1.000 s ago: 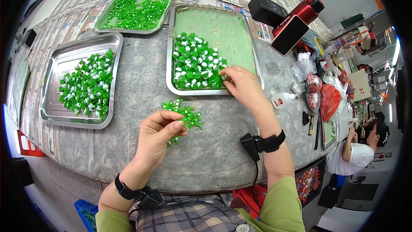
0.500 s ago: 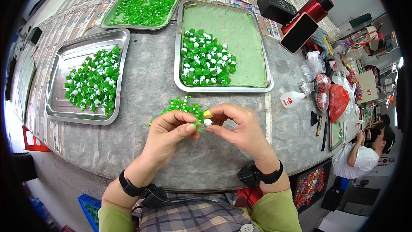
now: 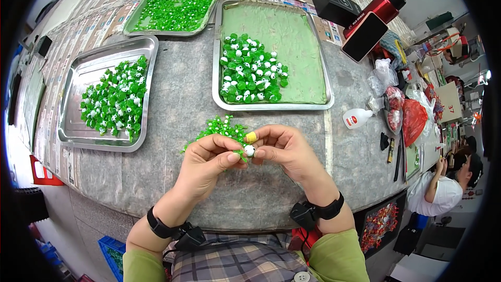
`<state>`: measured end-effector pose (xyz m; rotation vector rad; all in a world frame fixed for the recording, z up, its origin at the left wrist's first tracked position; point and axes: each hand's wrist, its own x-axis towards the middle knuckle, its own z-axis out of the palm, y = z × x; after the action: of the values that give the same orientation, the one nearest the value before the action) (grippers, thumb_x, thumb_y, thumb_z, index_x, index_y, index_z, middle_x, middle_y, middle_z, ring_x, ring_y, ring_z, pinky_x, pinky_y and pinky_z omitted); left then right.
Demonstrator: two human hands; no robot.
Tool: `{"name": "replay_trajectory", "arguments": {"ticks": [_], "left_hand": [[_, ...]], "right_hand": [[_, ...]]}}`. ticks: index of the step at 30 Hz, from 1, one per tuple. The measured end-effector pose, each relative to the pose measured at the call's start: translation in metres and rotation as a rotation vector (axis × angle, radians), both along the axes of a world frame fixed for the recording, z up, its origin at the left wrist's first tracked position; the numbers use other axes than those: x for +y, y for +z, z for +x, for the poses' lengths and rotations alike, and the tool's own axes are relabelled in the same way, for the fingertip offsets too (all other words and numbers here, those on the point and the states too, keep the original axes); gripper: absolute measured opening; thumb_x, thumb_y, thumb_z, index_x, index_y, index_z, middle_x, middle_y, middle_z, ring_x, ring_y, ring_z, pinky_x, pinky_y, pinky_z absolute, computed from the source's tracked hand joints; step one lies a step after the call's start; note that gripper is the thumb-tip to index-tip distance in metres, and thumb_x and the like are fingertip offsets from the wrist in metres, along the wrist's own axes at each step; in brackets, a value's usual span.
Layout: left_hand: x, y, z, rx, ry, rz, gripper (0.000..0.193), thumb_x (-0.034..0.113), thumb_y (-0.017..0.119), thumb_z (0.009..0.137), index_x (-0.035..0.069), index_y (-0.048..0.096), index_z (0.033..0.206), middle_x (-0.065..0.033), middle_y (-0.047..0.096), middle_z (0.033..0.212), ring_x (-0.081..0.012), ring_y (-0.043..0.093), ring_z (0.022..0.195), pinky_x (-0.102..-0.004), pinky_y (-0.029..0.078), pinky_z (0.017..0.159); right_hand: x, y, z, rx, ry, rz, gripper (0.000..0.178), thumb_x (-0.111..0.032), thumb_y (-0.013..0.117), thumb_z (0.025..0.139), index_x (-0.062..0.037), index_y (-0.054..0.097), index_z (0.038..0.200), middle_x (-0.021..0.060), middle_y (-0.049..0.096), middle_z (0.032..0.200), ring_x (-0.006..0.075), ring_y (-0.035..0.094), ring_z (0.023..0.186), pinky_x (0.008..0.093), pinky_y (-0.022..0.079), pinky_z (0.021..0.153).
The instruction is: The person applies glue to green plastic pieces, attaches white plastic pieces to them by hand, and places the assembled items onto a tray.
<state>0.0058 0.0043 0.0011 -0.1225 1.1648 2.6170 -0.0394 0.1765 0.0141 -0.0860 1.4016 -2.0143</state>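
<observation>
Just in front of me, both hands meet over the table. My left hand (image 3: 211,159) is closed, its thumb and fingertips pinching a small green plastic piece (image 3: 242,155). Against that piece sits a little white-and-green ball head (image 3: 249,150) with dark eye spots, pinched between thumb and forefinger of my right hand (image 3: 287,151). Yellow tape (image 3: 251,137) wraps the right forefinger. How the two parts join is hidden by my fingertips. Right behind my hands lies a loose pile of small green pieces (image 3: 219,127) with white bits.
Ball heads fill part of a green-lined tray (image 3: 308,106) ahead. A steel tray (image 3: 73,109) at left holds green-and-white figures; a far tray (image 3: 180,32) holds small green pieces. At right are a white bottle (image 3: 357,118), phone (image 3: 364,36), red flask (image 3: 383,8) and bags (image 3: 415,122). A person (image 3: 441,188) sits beyond.
My right hand has come slightly left, bringing the ball head up against the green piece. The right thumb has moved in closer to the left fingertips. The whole view has shifted slightly.
</observation>
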Motion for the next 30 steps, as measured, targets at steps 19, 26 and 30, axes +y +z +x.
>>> {"name": "replay_trajectory", "arguments": {"ticks": [19, 26, 30], "left_hand": [[0.002, -0.001, 0.002, 0.119, 0.046, -0.209, 0.012, 0.002, 0.057, 0.074, 0.000, 0.055, 0.085, -0.0055, 0.058, 0.080, -0.0108, 0.055, 0.072, -0.0218, 0.045, 0.066], [0.001, 0.002, -0.001, -0.050, 0.114, -0.163, 0.011, 0.004, 0.058, 0.074, 0.001, 0.055, 0.084, -0.0060, 0.058, 0.078, -0.0115, 0.056, 0.069, -0.0221, 0.046, 0.064], [0.001, 0.000, -0.001, -0.019, 0.096, -0.206, 0.011, 0.004, 0.058, 0.074, 0.001, 0.055, 0.084, -0.0060, 0.058, 0.078, -0.0106, 0.056, 0.069, -0.0210, 0.045, 0.064]], "right_hand": [[0.001, 0.005, 0.003, -0.042, 0.037, -0.039, 0.019, -0.006, 0.057, 0.074, 0.0004, 0.053, 0.092, 0.0041, 0.057, 0.084, 0.0101, 0.055, 0.077, 0.0217, 0.045, 0.068], [-0.003, 0.011, 0.011, 0.280, -0.069, 0.070, 0.021, 0.001, 0.058, 0.072, 0.0015, 0.051, 0.092, 0.0070, 0.056, 0.087, 0.0116, 0.055, 0.080, 0.0221, 0.045, 0.070], [-0.004, 0.008, 0.012, 0.324, -0.098, 0.106, 0.020, -0.005, 0.060, 0.073, 0.0010, 0.053, 0.091, 0.0032, 0.057, 0.085, 0.0079, 0.055, 0.077, 0.0198, 0.044, 0.069]]}}
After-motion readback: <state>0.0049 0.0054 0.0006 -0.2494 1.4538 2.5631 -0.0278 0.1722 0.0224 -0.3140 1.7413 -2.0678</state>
